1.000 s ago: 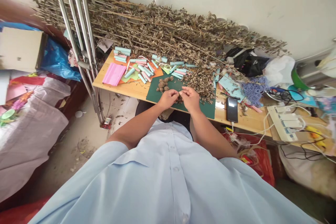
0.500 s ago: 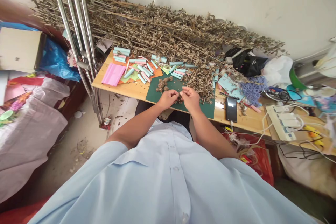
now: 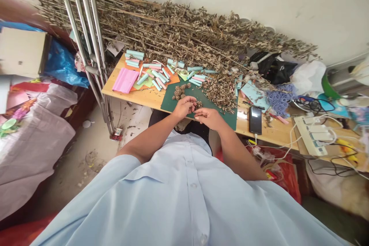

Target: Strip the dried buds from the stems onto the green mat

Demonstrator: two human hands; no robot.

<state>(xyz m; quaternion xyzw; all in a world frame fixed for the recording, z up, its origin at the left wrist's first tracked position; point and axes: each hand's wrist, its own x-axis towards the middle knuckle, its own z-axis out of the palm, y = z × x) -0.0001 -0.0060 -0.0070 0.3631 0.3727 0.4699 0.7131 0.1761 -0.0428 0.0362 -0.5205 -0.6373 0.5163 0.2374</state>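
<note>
Over the near edge of a green cutting mat (image 3: 170, 103), my left hand (image 3: 184, 107) is closed with its fingers curled; what they hold, if anything, is hidden. Just to its right and slightly lower, my right hand (image 3: 210, 117) has its fingers stretched out toward the left one, with nothing visible in them. A small brown bit of dried plant (image 3: 199, 104) lies just beyond the fingertips. Several rolled brown balls of dried leaf (image 3: 179, 92) are clustered on the mat beyond my left hand. A heap of loose dried leaves (image 3: 220, 93) covers the mat's right part.
Long dried plant stalks (image 3: 173, 27) are piled along the wall. Blue and pink paper rolls (image 3: 158, 77) and a pink paper packet (image 3: 125, 81) lie at left. A phone (image 3: 255, 120), blue yarn (image 3: 279, 98) and a power strip (image 3: 311, 134) sit at right. Metal crutches (image 3: 86, 34) stand left.
My hands were pinched together, fingertips meeting; now they are apart. The right hand has turned and dropped slightly, its fingers straighter. The brown bit beyond the fingertips is now more exposed.
</note>
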